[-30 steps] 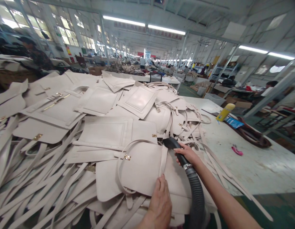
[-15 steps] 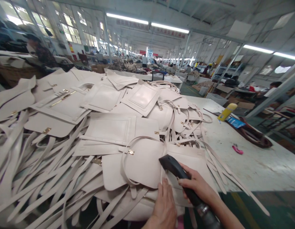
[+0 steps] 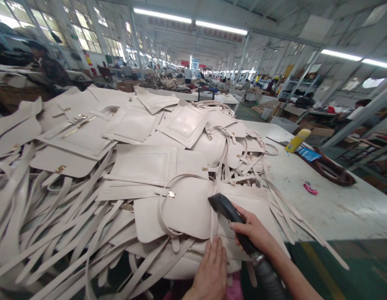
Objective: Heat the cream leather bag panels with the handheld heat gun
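Observation:
My right hand is wrapped around a black hand-held nozzle tool with a ribbed hose, like a hot-air gun. Its tip hovers over or touches the edge of a pale beige leather bag panel; I cannot tell which. My left hand lies flat with fingers stretched out, pressing on the beige leather just below the tool. A thin strap loops across the panel beside a small gold clasp.
A large heap of beige bag pieces with dangling straps covers the left side. On the white table at right are pink-handled snippers, a yellow bottle, a blue packet and a dark brown strap bundle. People work farther back.
The view has tipped slightly downward. The tool's tip has shifted a little away from me along the panel edge, and my left hand has slid slightly toward me.

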`<state>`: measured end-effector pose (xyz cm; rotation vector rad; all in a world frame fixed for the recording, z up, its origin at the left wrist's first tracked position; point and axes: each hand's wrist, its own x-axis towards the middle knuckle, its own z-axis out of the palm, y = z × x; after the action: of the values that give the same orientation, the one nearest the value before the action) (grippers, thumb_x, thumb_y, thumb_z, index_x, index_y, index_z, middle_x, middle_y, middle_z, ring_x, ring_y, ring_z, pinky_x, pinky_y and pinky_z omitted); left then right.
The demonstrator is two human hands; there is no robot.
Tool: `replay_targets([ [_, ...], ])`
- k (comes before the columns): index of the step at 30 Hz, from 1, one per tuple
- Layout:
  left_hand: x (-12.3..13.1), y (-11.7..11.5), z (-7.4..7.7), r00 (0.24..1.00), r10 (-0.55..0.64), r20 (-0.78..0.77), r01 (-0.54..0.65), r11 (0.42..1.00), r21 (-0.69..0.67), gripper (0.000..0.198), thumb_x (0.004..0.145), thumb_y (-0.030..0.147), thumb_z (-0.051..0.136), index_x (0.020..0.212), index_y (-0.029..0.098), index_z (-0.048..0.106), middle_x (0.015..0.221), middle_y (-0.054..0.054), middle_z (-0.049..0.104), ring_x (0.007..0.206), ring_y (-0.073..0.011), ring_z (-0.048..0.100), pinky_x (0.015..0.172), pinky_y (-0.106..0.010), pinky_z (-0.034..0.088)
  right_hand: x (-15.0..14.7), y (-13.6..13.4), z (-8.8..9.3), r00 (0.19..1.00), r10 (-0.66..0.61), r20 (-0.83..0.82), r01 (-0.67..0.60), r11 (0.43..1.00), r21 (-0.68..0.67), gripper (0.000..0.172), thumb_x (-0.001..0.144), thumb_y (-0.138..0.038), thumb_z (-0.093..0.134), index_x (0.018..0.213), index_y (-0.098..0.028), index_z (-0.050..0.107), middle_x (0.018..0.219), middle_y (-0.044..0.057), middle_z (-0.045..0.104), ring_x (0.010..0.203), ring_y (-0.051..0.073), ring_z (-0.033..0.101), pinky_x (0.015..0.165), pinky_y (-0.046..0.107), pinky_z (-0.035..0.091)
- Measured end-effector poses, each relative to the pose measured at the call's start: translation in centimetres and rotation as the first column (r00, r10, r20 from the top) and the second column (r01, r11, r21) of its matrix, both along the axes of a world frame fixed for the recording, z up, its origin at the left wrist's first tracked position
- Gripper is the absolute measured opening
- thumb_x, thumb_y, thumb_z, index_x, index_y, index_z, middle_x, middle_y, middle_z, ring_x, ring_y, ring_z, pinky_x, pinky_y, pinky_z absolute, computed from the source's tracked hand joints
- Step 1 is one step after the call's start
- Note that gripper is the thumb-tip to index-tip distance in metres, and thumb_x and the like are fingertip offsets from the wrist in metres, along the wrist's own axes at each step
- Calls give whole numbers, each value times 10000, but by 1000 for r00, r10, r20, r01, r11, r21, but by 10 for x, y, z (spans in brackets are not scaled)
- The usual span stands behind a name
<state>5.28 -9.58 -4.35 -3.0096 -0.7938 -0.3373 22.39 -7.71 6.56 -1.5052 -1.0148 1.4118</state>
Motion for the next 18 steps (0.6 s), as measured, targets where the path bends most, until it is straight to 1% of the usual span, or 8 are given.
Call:
replay_targets([
  [3,-18,15,25,990,-130,58,138,979,-150,434,844,259,393,1256,124,417,1321,-106,410,1255,-244,284,995,-359,307,5,19,-3,999,-25,24,24,999,47,631,687,-160,595,1273,-278,396,592,-58,569,388,156,566,307,227,454],
  [5,-25,40,48,977,-190,91,206,952,-225,450,823,210,431,1268,160,391,1331,-61,397,1256,-191,263,1007,-292,281,8,21,-5,999,-45,27,42,996,73,646,677,-168,614,1276,-276,399,598,-56,572,396,165,574,313,236,457],
  [6,-26,56,60,971,-223,90,239,942,-235,421,815,182,440,1236,172,428,1307,-58,420,1231,-180,289,996,-281,283,9,18,-5,998,-62,26,59,995,85,664,676,-174,621,1289,-272,383,590,-57,571,396,166,573,316,239,457],
  [9,-15,103,82,922,-386,20,380,898,-222,164,789,181,503,897,208,623,1063,-58,569,1057,-191,416,903,-305,322,14,2,-5,987,-158,21,155,983,97,728,691,-212,625,1338,-256,294,567,-63,564,390,156,554,326,242,456],
  [10,-9,116,84,901,-433,-7,421,880,-222,96,768,197,538,774,205,633,958,-54,592,986,-194,439,860,-311,331,17,-7,-5,980,-196,20,194,977,94,753,693,-231,630,1350,-251,262,577,-60,569,397,157,553,333,247,460],
  [12,5,134,82,886,-463,-31,441,861,-253,83,709,217,605,630,193,609,798,-39,593,874,-189,457,784,-307,334,23,-27,-3,965,-262,18,260,962,82,807,689,-272,645,1366,-232,208,584,-52,581,423,168,561,359,265,474],
  [16,26,145,68,926,-377,-2,352,868,-350,104,672,242,641,593,184,606,674,-7,560,728,-150,480,658,-261,330,27,-81,0,931,-362,39,361,932,33,864,705,-365,645,1380,-181,139,479,-44,584,389,176,537,365,265,450],
  [18,33,146,63,939,-345,11,324,869,-373,102,687,258,631,616,184,624,647,-2,548,670,-136,484,593,-244,316,21,-108,-1,911,-410,40,410,912,12,884,695,-389,646,1385,-201,126,541,-33,615,385,161,523,354,244,428],
])
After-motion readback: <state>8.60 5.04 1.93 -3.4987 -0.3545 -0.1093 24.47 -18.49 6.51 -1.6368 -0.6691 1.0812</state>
